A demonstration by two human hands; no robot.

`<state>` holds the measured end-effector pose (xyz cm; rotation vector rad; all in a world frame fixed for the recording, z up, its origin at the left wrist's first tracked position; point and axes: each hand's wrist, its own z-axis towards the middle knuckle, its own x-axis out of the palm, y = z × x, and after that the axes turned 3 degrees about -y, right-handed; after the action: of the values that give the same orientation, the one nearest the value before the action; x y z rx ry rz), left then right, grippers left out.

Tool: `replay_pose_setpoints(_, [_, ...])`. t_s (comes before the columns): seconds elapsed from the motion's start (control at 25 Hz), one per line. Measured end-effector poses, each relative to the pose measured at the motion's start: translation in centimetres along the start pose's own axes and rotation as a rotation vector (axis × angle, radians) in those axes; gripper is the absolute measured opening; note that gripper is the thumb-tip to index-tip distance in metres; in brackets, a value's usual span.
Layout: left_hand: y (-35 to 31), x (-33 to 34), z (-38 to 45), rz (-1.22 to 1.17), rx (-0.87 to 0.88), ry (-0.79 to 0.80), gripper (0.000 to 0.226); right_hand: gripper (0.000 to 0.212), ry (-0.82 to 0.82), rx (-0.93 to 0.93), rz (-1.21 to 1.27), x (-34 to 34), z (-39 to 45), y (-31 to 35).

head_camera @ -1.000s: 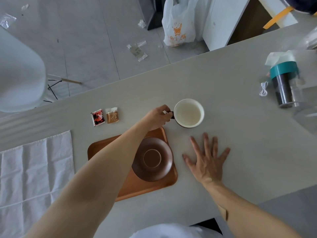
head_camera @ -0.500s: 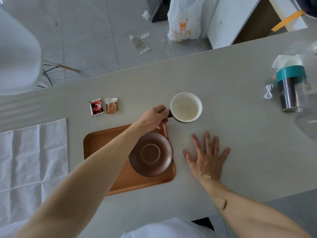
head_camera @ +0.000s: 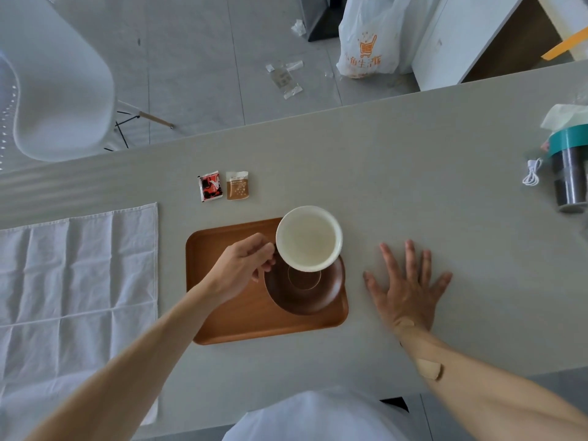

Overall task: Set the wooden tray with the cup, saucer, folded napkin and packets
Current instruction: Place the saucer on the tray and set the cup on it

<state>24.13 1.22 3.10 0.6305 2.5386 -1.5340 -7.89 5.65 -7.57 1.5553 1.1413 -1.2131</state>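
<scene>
A: Nearest the body, what lies along the table's (head_camera: pixel 413 173) near edge?

B: Both forearms cross it. On the left, the white napkin (head_camera: pixel 73 281) lies unfolded and creased, its near corner running over that edge. Bare tabletop separates it from the wooden tray (head_camera: pixel 229 326).

A: And the right hand (head_camera: pixel 407 288)?

B: Flat on the table, palm down, fingers spread wide, gripping nothing. It sits just right of the tray, a narrow strip of table between thumb and tray rim.

A: The left hand (head_camera: pixel 241 268)?

B: Over the tray's middle, fingers curled together and pinched at the cup's (head_camera: pixel 308 238) handle side; the handle itself is hidden by the fingers. The white cup looks held above the brown saucer's (head_camera: pixel 305 291) far half, overlapping the tray's far right corner. Whether it touches the saucer, I cannot tell.

A: Where does the saucer sit?

B: In the tray's right half, close against the right rim. The tray's left half is open wood.

A: Farther out?

B: Two packets, red packet (head_camera: pixel 210 186) and tan packet (head_camera: pixel 237 185), lie side by side on the table beyond the tray's far edge. Much open tabletop to the right, up to a dark cylinder (head_camera: pixel 569 176) at the frame's edge.
</scene>
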Motion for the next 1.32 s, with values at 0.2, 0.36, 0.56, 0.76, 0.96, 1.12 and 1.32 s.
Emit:
replay_pose_setpoints(0.2, [2.8, 0.9, -3.0, -0.025, -0.043, -0.010, 0.033, 0.069, 0.007, 0.000, 0.013, -0.4, -0.1, 0.1])
replay_pose_setpoints(0.36, [3.4, 1.6, -3.4, -0.012, -0.053, -0.004, 0.036, 0.069, 0.011, 0.000, 0.024, -0.2, -0.1, 0.0])
replay_pose_setpoints(0.56, [3.6, 1.8, -3.4, 0.032, -0.050, 0.012, 0.035, 0.069, 0.000, -0.003, 0.041, -0.1, -0.1, -0.1])
replay_pose_setpoints(0.76, [3.2, 1.6, -3.3, 0.089, -0.054, 0.005, 0.037, 0.070, 0.001, 0.000, 0.037, -0.1, -0.1, 0.0])
replay_pose_setpoints(0.96, [3.1, 1.7, -3.4, 0.171, 0.009, -0.046, 0.031, 0.069, -0.004, -0.003, 0.040, 0.1, 0.0, -0.1])
replay_pose_setpoints(1.12, [3.0, 1.8, -3.3, 0.265, 0.096, -0.109, 0.028, 0.069, -0.010, 0.000, 0.032, 0.3, -0.1, -0.2])
replay_pose_setpoints(1.32, [3.3, 2.0, -3.5, 0.273, 0.118, -0.114, 0.023, 0.069, -0.016, 0.001, 0.041, 0.5, 0.0, -0.3])
